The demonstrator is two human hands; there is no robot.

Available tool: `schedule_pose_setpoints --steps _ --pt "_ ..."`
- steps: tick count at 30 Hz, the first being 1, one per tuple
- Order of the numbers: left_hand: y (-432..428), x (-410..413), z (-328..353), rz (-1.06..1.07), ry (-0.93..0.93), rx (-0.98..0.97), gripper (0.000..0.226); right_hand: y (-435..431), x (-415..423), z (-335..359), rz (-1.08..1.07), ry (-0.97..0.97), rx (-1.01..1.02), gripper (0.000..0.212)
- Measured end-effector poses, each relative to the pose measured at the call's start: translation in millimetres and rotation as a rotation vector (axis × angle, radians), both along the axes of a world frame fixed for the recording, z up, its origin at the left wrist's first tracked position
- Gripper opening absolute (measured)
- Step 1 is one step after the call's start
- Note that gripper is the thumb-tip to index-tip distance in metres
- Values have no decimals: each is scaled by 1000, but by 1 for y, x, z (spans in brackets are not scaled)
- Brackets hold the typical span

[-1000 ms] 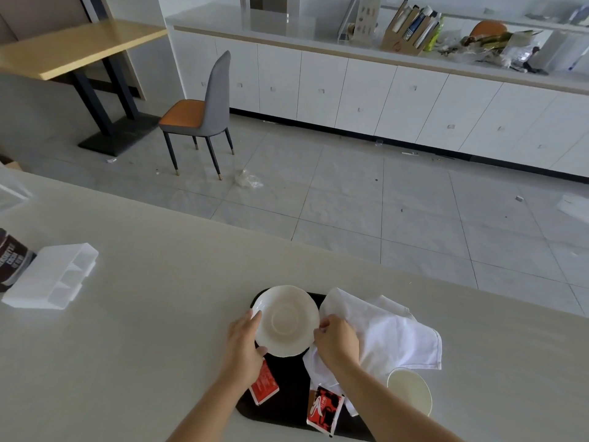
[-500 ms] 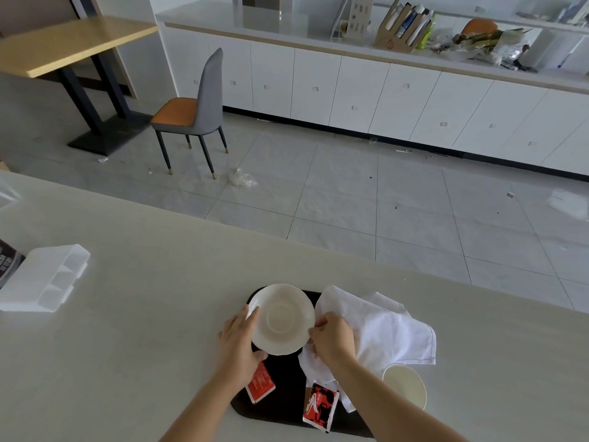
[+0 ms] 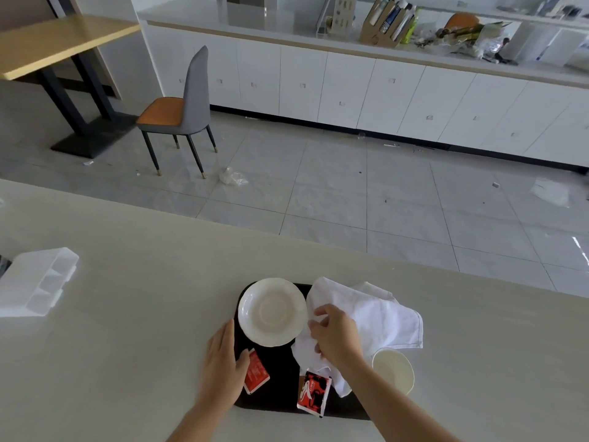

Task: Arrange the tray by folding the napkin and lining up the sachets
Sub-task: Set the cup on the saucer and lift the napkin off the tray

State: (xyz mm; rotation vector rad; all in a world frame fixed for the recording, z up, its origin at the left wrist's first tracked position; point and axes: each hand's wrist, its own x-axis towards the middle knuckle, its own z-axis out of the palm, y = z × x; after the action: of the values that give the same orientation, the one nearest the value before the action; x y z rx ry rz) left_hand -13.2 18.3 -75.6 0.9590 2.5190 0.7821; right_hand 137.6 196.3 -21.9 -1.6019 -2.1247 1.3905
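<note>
While the white cloth napkin [image 3: 376,317] lies crumpled across the black tray [image 3: 280,390] at lower centre, the right hand [image 3: 334,336] pinches its near-left folds; the left hand [image 3: 223,362] rests open at the tray's left edge beside a red sachet [image 3: 256,372]; a second sachet [image 3: 314,392] lies at the tray's near edge; soft and limp, the cloth looks best lifted by its corners; pale counter, tiled floor beyond.

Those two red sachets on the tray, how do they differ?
The left sachet is plain red with small print and lies by the left hand near the tray's left edge. The right sachet carries a black-and-white picture, sits at the near edge, and is tucked partly under the napkin. Both are small, red and tilted, not lined up.
</note>
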Motion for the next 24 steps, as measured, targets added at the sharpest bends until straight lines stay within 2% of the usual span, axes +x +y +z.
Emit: schedule_pose_setpoints --steps 4,10,17,20,24 --pt "-18 8 -17 -132 139 -65 74 -7 48 18 -55 16 107 12" --pt "-23 7 -39 -183 253 -62 81 -17 117 29 -210 -105 303 4" --pt "-20 9 -38 -140 242 -115 76 -54 145 12 -396 -171 298 38" --pt "-21 9 -36 -139 243 -120 77 -60 151 12 -504 -106 361 42" --pt "-21 9 -41 -136 242 -115 77 -73 162 5 -506 -100 356 45"
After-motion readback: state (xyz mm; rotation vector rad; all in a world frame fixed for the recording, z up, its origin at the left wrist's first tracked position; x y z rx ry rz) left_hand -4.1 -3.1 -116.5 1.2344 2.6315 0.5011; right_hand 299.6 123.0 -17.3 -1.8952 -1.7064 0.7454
